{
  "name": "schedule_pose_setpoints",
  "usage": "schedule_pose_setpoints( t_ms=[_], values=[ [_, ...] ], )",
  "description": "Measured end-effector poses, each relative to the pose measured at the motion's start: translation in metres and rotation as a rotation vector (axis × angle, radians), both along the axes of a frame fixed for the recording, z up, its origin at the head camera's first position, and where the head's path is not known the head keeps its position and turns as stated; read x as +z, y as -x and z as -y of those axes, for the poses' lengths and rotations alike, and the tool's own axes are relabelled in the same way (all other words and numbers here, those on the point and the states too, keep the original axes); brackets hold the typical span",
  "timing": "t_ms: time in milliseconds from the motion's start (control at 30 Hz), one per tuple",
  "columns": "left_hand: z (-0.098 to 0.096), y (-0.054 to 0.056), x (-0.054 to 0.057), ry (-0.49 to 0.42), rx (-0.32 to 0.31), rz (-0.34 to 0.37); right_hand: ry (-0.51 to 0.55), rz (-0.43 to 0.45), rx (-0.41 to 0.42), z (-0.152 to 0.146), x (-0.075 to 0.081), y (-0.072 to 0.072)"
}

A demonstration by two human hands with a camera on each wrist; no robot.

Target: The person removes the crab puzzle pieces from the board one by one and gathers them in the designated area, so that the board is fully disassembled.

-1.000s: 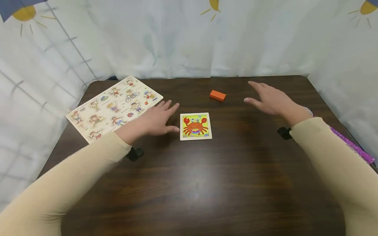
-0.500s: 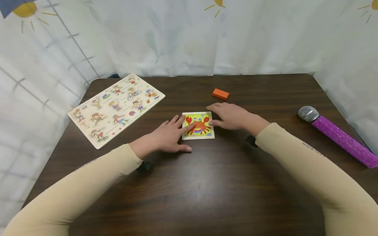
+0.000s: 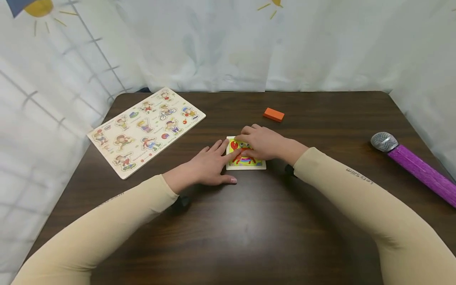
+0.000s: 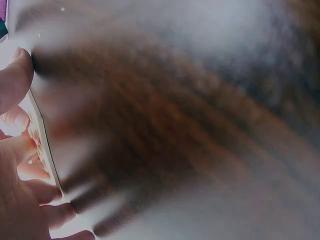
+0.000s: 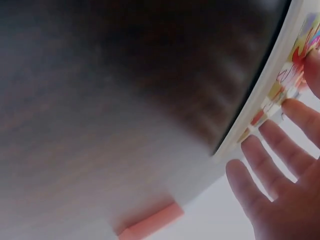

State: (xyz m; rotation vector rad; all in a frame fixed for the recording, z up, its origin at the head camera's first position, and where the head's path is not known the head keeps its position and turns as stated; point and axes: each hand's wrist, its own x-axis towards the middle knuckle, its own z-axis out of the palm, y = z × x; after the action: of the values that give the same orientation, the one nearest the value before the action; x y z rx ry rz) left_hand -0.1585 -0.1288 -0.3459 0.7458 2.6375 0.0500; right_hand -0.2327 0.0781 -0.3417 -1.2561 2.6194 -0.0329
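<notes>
A small square crab puzzle in a pale wooden frame lies flat at the middle of the dark table. My left hand rests at its left side with fingers spread, the index finger reaching onto the crab picture. Over the upper right of the puzzle lies my right hand, its thumb and fingertips on the picture and covering part of it. In the right wrist view those fingers look lightly bent and apart along the puzzle. The puzzle's frame edge also shows in the left wrist view, beside the left fingers.
Behind the puzzle lies an orange block. A wooden board with pictures of children sits at the left. A purple glitter microphone lies at the right edge. White curtains hang behind the table.
Both hands have come in from either side onto the puzzle. Most recently the right hand has moved left, further over the picture. The camera view has shifted slightly.
</notes>
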Motion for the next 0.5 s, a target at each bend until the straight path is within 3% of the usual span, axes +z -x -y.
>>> schedule_pose_setpoints(
  t_ms=[300,500],
  values=[
    [-0.002,0.000,0.002,0.019,-0.011,-0.023,0.029,0.039,0.031,0.005,0.003,0.006],
    [-0.001,0.002,0.001,0.031,-0.013,-0.032,0.076,0.154,0.007,0.012,0.006,0.009]
  ],
)
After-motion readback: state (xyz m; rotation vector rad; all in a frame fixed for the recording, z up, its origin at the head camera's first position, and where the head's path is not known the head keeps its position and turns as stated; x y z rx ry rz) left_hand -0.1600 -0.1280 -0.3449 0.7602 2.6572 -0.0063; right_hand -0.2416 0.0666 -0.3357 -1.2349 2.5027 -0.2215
